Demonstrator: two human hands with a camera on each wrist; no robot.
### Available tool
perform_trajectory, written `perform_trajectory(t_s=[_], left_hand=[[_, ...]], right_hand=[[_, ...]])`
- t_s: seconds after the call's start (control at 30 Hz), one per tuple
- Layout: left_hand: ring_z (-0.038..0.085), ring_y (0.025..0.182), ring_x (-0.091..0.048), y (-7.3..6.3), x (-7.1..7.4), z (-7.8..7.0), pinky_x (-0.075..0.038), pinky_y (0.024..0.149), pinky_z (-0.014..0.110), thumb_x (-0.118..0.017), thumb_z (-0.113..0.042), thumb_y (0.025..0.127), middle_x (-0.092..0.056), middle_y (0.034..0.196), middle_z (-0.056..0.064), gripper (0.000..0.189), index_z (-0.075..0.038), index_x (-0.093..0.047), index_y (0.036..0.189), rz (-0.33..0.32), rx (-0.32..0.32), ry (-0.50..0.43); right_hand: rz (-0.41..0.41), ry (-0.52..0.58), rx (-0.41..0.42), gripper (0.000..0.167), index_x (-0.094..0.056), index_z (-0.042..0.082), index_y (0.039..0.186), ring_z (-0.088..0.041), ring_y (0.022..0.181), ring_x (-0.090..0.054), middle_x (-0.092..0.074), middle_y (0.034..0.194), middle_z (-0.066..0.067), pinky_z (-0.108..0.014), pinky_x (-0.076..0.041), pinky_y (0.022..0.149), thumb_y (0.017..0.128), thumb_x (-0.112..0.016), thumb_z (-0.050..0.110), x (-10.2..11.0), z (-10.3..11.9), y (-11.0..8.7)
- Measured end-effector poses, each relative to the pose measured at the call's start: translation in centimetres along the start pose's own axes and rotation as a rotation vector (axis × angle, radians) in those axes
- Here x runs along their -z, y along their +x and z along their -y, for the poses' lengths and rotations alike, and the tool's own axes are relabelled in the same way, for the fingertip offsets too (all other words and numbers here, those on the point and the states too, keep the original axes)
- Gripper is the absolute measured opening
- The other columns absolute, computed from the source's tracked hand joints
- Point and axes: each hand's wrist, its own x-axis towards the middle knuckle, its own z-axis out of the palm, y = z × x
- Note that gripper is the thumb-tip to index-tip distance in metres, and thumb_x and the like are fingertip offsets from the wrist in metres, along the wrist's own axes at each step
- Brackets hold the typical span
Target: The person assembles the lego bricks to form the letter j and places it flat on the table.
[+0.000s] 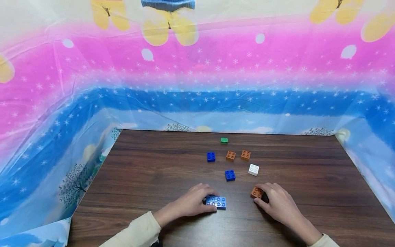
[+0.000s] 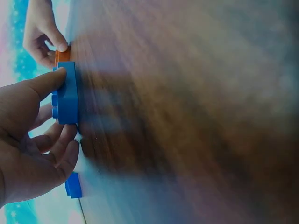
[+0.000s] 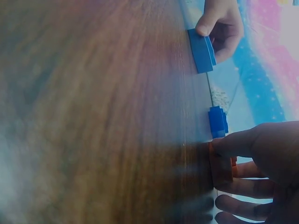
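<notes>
My left hand (image 1: 197, 200) grips a long light-blue toy brick (image 1: 219, 202) by its near and far sides, thumb toward me. In the left wrist view the brick (image 2: 68, 93) stands studs-left between thumb and fingers, at the wooden surface. To the right, my right hand (image 1: 279, 202) pinches a square orange brick (image 1: 256, 192) between thumb and fingers. The right wrist view has this orange brick (image 3: 221, 165) partly covered by the thumb and fingers. A gap of bare tabletop separates the two held bricks.
Beyond the hands lie two dark-blue bricks (image 1: 229, 175), two orange bricks (image 1: 230, 155), a white brick (image 1: 253, 169) and a green brick (image 1: 224, 140). The brown wooden table (image 1: 148, 161) meets a printed cloth (image 1: 197, 99) along its back and sides.
</notes>
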Motion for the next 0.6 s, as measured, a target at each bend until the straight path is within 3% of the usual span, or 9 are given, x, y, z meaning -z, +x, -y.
perform_trajectory(t_s=[0.6], left_hand=[[0.015,0.113,-0.058,2.0,0.7,1.3,-0.046,0.1,0.038,-0.075,-0.038,0.094,-0.067,0.122,-0.001,0.042,-0.015,-0.069,0.129,-0.009,0.041,-0.016]], right_hand=[[0.032,0.008,-0.008,0.039,-0.074,0.01,0.113,-0.023,0.092,-0.068,-0.073,0.101,-0.003,-0.047,-0.055,0.076,0.081,-0.087,0.029,0.1,-0.1,0.0]])
